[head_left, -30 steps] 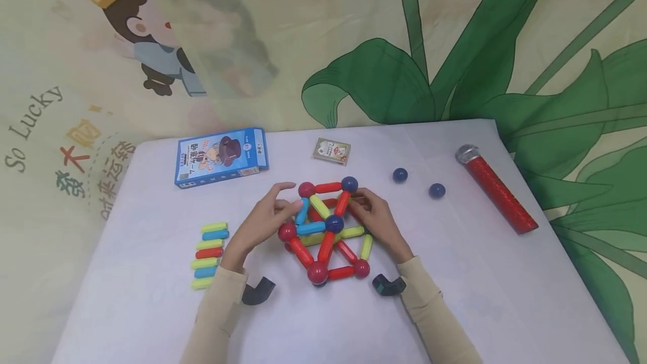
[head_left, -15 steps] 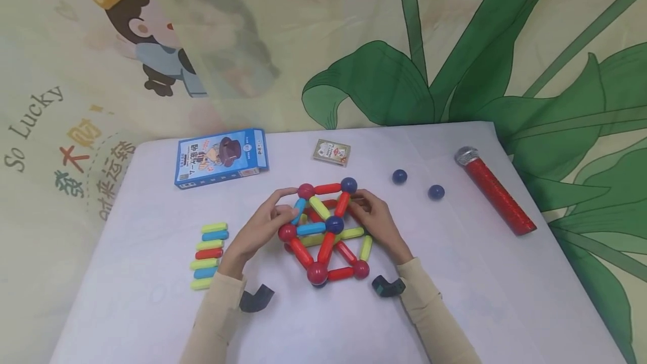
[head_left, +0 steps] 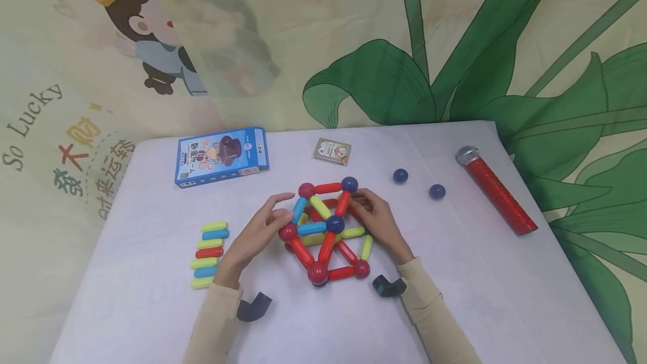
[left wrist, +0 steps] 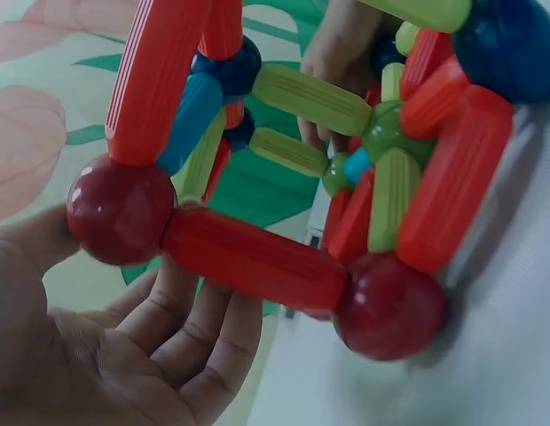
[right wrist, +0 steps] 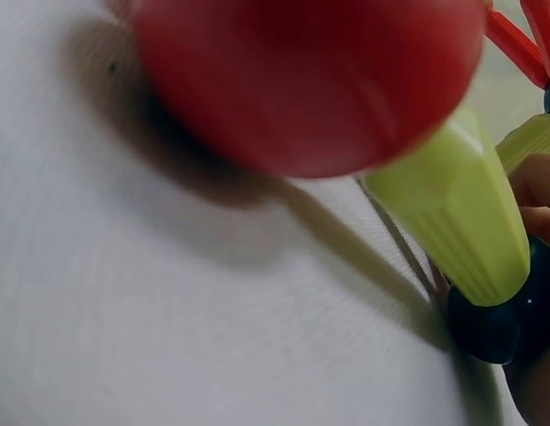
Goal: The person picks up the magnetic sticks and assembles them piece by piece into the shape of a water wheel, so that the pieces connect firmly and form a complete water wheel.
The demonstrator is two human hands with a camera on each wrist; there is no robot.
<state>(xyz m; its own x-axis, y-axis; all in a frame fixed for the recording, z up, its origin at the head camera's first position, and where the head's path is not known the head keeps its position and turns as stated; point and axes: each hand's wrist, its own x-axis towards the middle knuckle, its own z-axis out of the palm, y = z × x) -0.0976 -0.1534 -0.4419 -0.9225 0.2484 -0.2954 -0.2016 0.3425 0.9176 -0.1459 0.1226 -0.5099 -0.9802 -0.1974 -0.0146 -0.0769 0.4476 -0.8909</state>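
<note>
A magnetic ball-and-rod structure [head_left: 335, 224] of red, blue and yellow-green pieces stands at the middle of the table. Along its left side, my left hand [head_left: 255, 235] has its thumb close to a red ball [head_left: 288, 232] and a blue rod [head_left: 300, 210], index finger stretched out. In the left wrist view, relaxed fingers [left wrist: 191, 333] lie behind a red rod [left wrist: 257, 262]. My right hand [head_left: 376, 218] grips the structure's far right side with bent fingers, partly hidden. The right wrist view has a yellow-green rod [right wrist: 461, 213] meeting a dark blue ball [right wrist: 497, 319] beside the fingers.
Several loose rods [head_left: 206, 253] lie in a column to the left. Behind are a blue box [head_left: 221, 157] and a small card pack [head_left: 332, 151]. Two blue balls [head_left: 400, 176] and a red glittery microphone-shaped tube [head_left: 497, 192] lie to the right.
My left thumb has come off the upper-left blue rod, which now leans between two red balls. The left hand has drawn slightly left; the right hand has stayed in place.
</note>
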